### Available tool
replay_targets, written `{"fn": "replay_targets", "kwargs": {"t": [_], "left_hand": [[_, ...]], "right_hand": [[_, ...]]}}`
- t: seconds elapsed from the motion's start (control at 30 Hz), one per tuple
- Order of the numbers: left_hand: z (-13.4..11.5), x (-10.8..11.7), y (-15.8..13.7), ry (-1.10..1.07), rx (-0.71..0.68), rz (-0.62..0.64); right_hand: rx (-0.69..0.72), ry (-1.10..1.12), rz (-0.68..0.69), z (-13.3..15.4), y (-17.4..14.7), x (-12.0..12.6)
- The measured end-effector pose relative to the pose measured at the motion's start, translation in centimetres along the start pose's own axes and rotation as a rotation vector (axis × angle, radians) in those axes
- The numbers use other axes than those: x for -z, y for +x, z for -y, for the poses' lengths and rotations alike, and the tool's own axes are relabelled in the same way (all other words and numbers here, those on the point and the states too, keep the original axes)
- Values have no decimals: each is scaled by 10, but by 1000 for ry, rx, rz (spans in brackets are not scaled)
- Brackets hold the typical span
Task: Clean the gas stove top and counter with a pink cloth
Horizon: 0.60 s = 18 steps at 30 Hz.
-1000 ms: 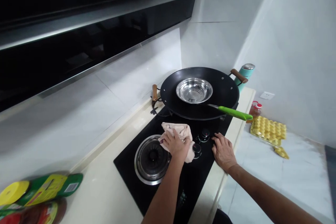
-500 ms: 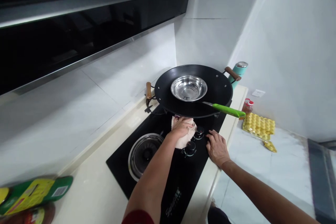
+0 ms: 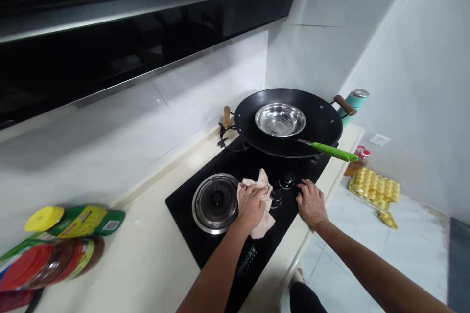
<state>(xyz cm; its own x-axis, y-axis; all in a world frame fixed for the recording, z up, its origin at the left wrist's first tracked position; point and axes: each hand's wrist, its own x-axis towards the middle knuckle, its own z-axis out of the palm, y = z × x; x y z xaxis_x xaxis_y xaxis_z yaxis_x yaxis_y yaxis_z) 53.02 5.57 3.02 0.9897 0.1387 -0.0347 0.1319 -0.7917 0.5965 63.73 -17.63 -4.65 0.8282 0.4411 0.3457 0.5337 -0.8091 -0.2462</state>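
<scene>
My left hand (image 3: 252, 205) presses a pale pink cloth (image 3: 263, 227) onto the black glass gas stove (image 3: 227, 266), between the left burner (image 3: 216, 203) and the control knobs (image 3: 288, 179). Its fingers lie over the cloth, which bunches up around them. My right hand (image 3: 311, 203) rests palm down on the stove's front edge beside the knobs, fingers stretched out and holding nothing. Behind both hands, a black wok (image 3: 319, 122) sits over the far end of the stove. A steel bowl (image 3: 280, 120) and a green-handled utensil (image 3: 334, 151) are in it.
At the left of the counter (image 3: 147, 234) are a green bottle (image 3: 91, 220) and a red-lidded jar (image 3: 47, 264). A range hood (image 3: 147, 49) hangs above. Behind the wok stands a teal flask (image 3: 354, 105). Yellow egg trays (image 3: 372, 188) and a red-capped bottle (image 3: 362, 156) are on the floor side.
My left hand has drawn the cloth back from the wok's edge toward the stove's near part. The view has swung left. My right hand stays at the stove's edge.
</scene>
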Motion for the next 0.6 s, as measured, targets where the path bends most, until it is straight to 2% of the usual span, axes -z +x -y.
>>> {"fn": "replay_targets", "kwargs": {"t": [0.23,0.4,0.5,0.6], "left_hand": [[-24,-32,-93,4,155,-125],[-39,-51,-140,28,246,-225],[-35,-53,-170,45,291,-357],[-17,-45,-216,118,491,-540]], "right_hand": [[17,40,-11,-3,-5,-3],[3,175,-38,-11,-8,-7],[26,272,-91,-13,-9,3],[134,422,-109,2,-18,22]]}}
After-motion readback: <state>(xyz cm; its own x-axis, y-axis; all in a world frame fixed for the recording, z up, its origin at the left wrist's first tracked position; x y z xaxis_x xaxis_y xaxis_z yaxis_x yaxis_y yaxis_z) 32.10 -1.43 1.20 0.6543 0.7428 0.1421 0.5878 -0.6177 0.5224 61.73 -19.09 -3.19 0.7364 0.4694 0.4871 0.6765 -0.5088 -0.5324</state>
